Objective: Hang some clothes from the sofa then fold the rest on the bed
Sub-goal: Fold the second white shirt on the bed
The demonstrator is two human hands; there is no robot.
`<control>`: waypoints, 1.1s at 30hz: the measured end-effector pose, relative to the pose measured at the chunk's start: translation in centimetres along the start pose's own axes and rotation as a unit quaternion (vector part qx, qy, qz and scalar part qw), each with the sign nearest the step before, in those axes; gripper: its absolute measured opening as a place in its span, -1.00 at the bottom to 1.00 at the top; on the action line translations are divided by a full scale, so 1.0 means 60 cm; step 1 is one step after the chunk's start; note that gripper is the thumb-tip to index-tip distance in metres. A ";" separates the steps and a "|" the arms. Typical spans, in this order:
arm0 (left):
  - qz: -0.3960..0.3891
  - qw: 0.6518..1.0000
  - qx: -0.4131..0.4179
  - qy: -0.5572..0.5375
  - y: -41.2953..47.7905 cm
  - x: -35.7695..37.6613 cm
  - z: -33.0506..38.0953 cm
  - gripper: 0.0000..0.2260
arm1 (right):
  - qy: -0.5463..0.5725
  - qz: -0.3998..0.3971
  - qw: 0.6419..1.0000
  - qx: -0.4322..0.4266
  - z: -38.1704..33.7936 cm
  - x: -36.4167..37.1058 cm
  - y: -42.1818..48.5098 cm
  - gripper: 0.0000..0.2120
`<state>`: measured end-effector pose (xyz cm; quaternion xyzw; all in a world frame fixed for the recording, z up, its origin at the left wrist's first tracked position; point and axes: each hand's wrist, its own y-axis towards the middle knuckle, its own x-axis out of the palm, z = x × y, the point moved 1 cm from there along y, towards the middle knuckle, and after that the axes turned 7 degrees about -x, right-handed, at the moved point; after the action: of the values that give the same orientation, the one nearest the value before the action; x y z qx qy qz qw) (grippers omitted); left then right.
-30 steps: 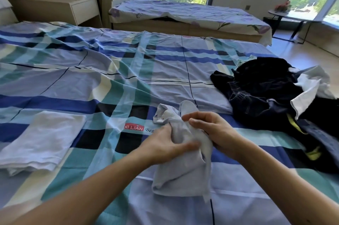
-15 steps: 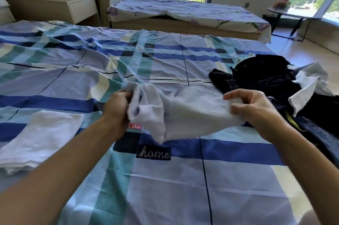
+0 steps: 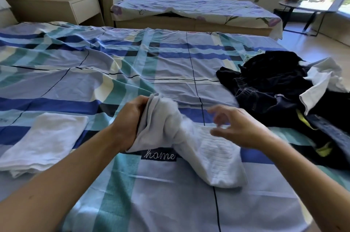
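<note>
The left hand (image 3: pixel 128 122) grips the white cloth (image 3: pixel 217 158) at its top; it runs to 5 o'clock, just by the loose, empty right hand (image 3: pixel 240 129)

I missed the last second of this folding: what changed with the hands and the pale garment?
The right hand let go of the pale garment and hovers open beside it; the freed end dropped onto the bed. The left hand still grips the other end. The folded white cloth and the dark clothes pile lie unmoved.
</note>
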<state>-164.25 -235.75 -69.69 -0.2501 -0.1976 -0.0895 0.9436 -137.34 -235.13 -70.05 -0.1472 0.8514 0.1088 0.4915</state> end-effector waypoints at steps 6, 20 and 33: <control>-0.187 0.980 0.022 0.066 -0.038 0.050 0.001 -0.78 | 0.182 0.075 0.956 -0.216 -0.072 0.033 0.010 -0.26; -0.185 0.963 0.044 0.190 -0.042 0.055 0.017 -0.78 | 0.409 -0.038 0.902 -0.136 -0.095 -0.030 -0.027 -0.73; 0.037 0.817 0.359 0.450 -0.045 0.086 0.049 -0.79 | 0.421 0.014 0.899 -0.122 -0.104 -0.009 -0.003 -0.87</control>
<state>-161.29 -236.96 -64.03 0.1672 0.2401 -0.0798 0.9529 -142.02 -237.30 -66.49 -0.2265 0.9608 0.1464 0.0636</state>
